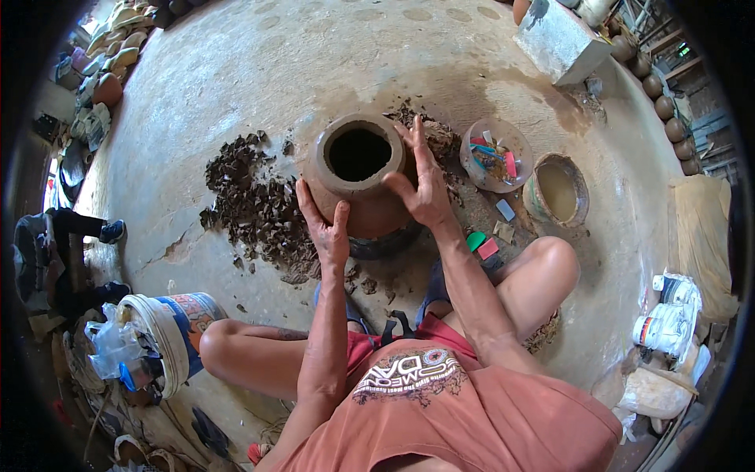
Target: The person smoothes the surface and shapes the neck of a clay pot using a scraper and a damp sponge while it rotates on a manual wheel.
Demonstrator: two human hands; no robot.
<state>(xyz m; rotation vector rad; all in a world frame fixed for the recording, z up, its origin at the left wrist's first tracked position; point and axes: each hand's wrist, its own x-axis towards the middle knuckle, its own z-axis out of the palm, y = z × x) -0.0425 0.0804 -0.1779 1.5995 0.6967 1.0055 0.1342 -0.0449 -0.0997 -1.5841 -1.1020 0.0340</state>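
Note:
A round brown clay pot point(368, 208) with a wide mouth stands in front of me, its inside dark. Beneath it shows a dark ring-like base point(385, 245). My left hand point(324, 234) lies against the pot's near left side, thumb and fingers apart. On the right, my right hand point(427, 185) is spread beside the neck, its thumb near the rim and its fingers stretched away from me. Both hands are open; whether the right fingertips touch the clay, I cannot tell.
Dark clay scraps point(255, 204) lie left of the pot. To its right are a clear tub point(513, 185) of small tools, a bucket point(557, 191) of murky water, and a pink block point(488, 248). A large white bucket point(177, 338) stands by my left knee; a pale block point(562, 43) sits far right.

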